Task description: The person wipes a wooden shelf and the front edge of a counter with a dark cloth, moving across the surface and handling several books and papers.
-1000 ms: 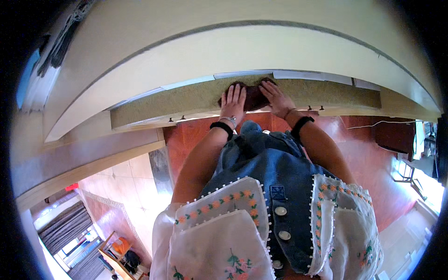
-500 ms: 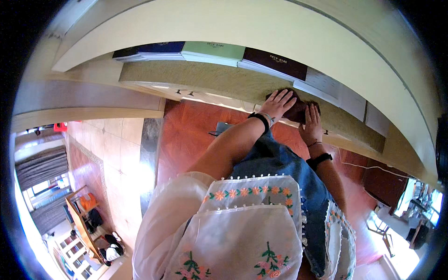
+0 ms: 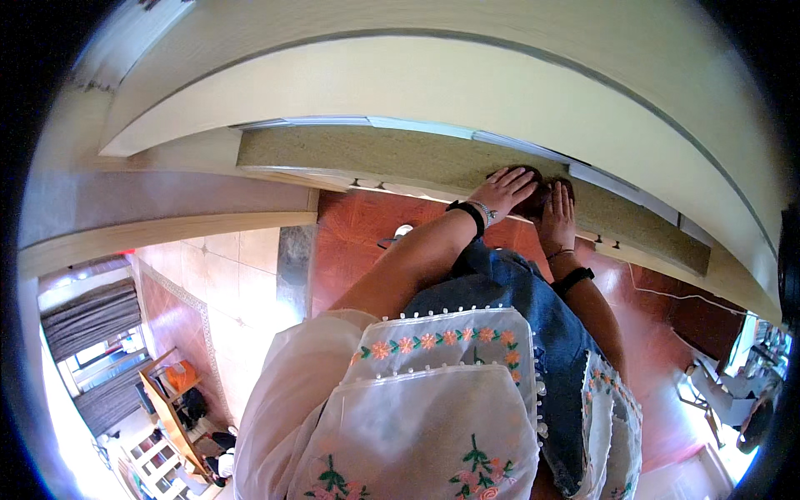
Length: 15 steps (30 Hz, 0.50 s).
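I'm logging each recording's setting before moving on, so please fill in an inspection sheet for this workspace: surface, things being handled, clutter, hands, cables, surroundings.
Surface: tan shelf, under an overhanging cream board.
Things handled: dark red-brown item, probably cloth, on the shelf; mostly covered by the hands.
Clutter: pale paper-like edges along the back of the shelf; the rest is hidden by the board.
Hands: left hand and right hand both laid on the dark item, side by side.
Cables: thin white cable at right, beyond the shelf's front.
Surroundings: reddish floor below; grey curtain and orange item at far left, details too small to tell.
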Each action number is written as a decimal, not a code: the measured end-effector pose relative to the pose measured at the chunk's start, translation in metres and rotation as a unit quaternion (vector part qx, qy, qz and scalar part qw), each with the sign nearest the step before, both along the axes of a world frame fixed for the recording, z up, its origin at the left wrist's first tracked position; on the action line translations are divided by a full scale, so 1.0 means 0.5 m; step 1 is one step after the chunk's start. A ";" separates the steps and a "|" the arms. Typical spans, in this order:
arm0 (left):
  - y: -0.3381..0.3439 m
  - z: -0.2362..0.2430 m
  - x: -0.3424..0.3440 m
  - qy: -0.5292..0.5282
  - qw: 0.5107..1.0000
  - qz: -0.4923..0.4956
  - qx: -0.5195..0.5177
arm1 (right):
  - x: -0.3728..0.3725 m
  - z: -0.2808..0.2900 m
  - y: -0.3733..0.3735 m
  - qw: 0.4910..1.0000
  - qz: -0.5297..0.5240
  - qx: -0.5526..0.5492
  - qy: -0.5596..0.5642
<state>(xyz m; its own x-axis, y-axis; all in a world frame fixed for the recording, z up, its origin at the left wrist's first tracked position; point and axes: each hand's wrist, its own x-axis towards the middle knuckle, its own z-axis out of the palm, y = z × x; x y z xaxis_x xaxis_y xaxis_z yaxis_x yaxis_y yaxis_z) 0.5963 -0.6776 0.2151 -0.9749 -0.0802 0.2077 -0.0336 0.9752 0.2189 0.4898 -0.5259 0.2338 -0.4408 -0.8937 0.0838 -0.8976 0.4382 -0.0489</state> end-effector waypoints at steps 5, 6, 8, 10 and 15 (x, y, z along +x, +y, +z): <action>-0.072 0.005 0.071 -0.023 1.000 -0.009 0.018 | 0.074 -0.016 -0.078 1.000 0.005 -0.004 0.027; -0.086 0.003 0.084 -0.020 0.999 -0.009 0.023 | 0.085 -0.012 -0.092 0.999 0.014 -0.022 0.023; -0.111 0.001 0.110 -0.005 1.000 -0.016 -0.012 | 0.118 -0.012 -0.108 1.000 0.004 -0.011 0.008; -0.130 -0.003 0.125 0.004 1.000 -0.024 -0.002 | 0.133 -0.010 -0.133 1.000 -0.006 -0.005 -0.003; -0.207 -0.006 0.194 -0.004 1.000 -0.024 0.021 | 0.215 0.010 -0.211 1.000 -0.012 0.011 -0.009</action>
